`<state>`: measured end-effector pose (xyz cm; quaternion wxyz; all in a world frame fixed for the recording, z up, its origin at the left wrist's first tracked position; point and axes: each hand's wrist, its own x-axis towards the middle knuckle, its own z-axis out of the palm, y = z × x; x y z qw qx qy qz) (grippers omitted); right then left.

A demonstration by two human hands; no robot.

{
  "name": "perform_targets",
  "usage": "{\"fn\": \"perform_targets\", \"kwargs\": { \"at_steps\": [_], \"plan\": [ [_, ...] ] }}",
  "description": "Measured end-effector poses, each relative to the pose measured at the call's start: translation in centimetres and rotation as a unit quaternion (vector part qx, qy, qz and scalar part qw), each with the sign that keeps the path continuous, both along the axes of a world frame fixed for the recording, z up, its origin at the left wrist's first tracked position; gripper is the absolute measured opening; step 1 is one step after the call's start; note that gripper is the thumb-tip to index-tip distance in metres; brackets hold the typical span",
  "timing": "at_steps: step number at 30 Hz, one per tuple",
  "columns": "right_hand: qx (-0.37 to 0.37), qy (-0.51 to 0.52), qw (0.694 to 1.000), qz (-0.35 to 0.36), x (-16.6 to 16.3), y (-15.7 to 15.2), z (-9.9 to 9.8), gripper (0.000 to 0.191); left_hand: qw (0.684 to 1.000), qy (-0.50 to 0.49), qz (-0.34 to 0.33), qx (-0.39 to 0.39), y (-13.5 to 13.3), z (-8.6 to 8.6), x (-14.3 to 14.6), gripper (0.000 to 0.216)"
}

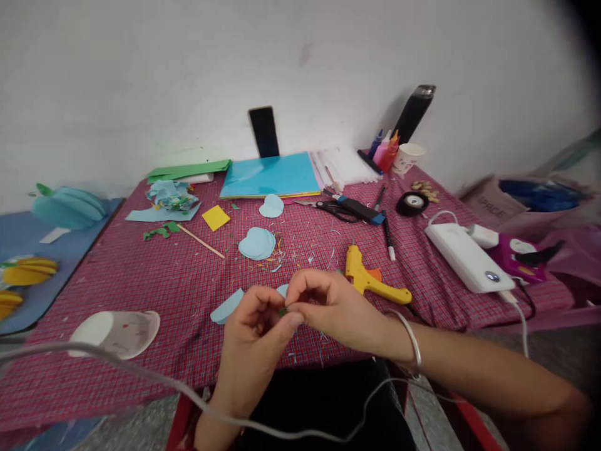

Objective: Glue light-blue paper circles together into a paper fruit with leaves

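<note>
My left hand and my right hand meet over the near edge of the table, fingertips pinched together on a tiny green scrap. A light blue paper piece shows just behind the fingers. Another light blue cut piece lies left of my left hand. A stack of light blue paper circles sits further back, with one more circle behind it. A yellow glue gun lies just right of my right hand.
The red checked tablecloth is littered with paper snips. Scissors, a marker, tape roll, power bank, coloured paper sheets, a tipped paper cup, a wooden stick and a yellow square lie around. A white cable crosses the foreground.
</note>
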<state>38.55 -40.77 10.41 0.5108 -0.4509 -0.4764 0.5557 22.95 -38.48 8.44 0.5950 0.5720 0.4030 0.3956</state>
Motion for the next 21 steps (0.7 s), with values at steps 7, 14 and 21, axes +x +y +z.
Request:
{"fn": "perform_targets", "kwargs": {
  "at_steps": [7,14,21],
  "plan": [
    [-0.135,0.238,0.961,0.05,-1.3,-3.1,-2.3,0.032,0.994,0.003,-0.047,-0.096,-2.3,-1.2,-2.1,0.014],
    [0.11,-0.334,0.935,-0.043,5.7,-6.3,-2.2,0.04,0.931,0.249,-0.173,0.201,-0.8,0.3,-5.5,0.01],
    [0.092,-0.633,0.763,-0.089,12.1,-6.2,-7.1,0.067,0.859,0.325,-0.198,0.342,5.1,2.1,-2.2,0.022]
  ]
}}
